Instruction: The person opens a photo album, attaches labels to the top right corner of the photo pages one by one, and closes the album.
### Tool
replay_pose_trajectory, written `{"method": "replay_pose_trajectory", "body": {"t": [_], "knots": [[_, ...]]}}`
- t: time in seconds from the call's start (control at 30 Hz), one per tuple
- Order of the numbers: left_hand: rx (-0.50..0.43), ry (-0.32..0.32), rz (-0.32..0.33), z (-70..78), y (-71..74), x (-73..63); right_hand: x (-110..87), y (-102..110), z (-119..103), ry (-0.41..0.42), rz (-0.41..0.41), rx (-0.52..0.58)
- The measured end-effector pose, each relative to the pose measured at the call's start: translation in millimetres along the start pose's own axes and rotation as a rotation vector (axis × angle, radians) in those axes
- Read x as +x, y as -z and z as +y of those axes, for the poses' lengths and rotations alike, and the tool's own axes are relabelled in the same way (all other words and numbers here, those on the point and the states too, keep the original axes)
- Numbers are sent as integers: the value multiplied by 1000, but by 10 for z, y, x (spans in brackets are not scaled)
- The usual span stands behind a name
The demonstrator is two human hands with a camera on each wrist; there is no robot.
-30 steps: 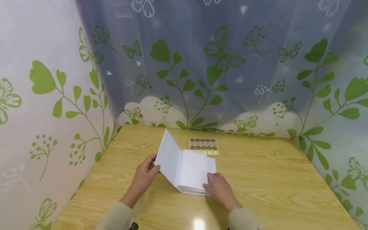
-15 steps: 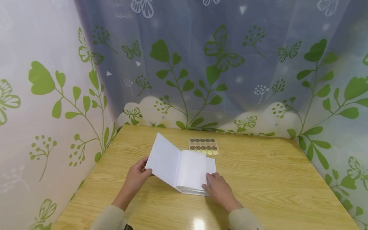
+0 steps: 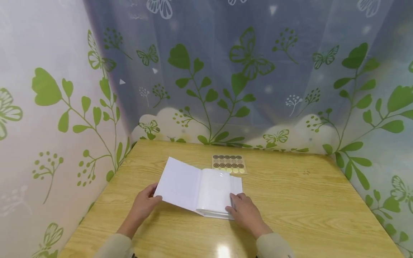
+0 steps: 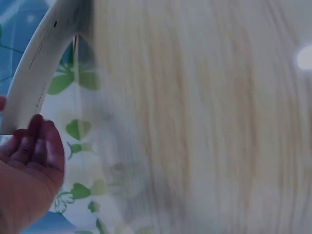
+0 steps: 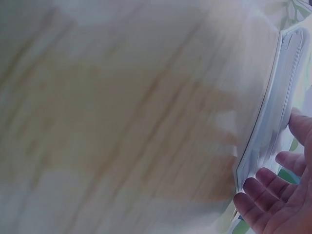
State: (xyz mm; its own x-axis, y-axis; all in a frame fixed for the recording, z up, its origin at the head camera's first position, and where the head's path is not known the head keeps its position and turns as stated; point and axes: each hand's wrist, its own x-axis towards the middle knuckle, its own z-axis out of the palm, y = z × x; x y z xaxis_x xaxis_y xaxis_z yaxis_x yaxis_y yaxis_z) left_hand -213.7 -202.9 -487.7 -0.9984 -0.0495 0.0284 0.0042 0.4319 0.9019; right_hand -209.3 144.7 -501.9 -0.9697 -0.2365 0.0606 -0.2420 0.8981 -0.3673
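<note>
A white photo album [image 3: 214, 190] lies open on the wooden table, its clear sleeve pages stacked on the right. Its front cover [image 3: 179, 184] is tilted out to the left, with the outer corner raised. My left hand [image 3: 142, 203] pinches that cover at its lower left corner, thumb on the inner face. Small dark print shows on the cover's other face [image 4: 41, 68] in the left wrist view. My right hand [image 3: 247, 214] holds the album's lower right edge. In the right wrist view, the thumb is on the page side [image 5: 287, 78] and the fingertips are at the lower edge.
Behind the album lies a sheet of round stickers [image 3: 228, 161] in brown and yellow rows, partly covered by the album's top edge. The wooden table [image 3: 306, 200] extends to both sides. Leaf-and-butterfly curtains [image 3: 206, 71] hang behind it and on both sides.
My left hand has moved left and down, swinging the album's front cover wider and lower. The right hand and the album's pages have stayed almost in place.
</note>
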Motion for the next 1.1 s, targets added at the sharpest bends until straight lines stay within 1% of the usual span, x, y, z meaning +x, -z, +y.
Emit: {"method": "replay_pose_trajectory", "body": {"t": [0.07, 0.13, 0.2, 0.3, 0.4, 0.43, 0.5, 0.57, 0.73, 0.9, 1.0, 1.1], "knots": [[99, 16, -7, -36, 24, 0, 5, -3, -4, 6, -1, -8], [177, 33, -29, -69, 44, 2, 7, -4, -9, 11, -2, -16], [256, 34, -54, -104, 56, 10, 7, -7, -7, 14, -5, -23], [407, 2, -75, -161, 49, 28, 3, -13, -2, 23, -1, -23], [559, -36, -80, -199, 15, 40, -6, -15, 6, 32, 1, -9], [603, -47, -82, -201, -4, 42, -9, -14, 8, 36, 2, -3], [659, -63, -91, -187, -48, 41, -13, -7, 11, 39, -2, 9], [681, -92, -104, -143, -107, 38, -12, -1, 17, 37, -10, 16], [670, -149, -128, 59, -325, 47, -5, 6, 43, 26, -20, 37], [658, -216, -157, 249, -589, 89, -2, 6, 71, 31, 0, 55], [647, -263, -188, 326, -740, 116, 1, -2, 96, 25, 21, 69], [651, -289, -225, 406, -890, 122, 9, -8, 107, 5, 33, 83]]}}
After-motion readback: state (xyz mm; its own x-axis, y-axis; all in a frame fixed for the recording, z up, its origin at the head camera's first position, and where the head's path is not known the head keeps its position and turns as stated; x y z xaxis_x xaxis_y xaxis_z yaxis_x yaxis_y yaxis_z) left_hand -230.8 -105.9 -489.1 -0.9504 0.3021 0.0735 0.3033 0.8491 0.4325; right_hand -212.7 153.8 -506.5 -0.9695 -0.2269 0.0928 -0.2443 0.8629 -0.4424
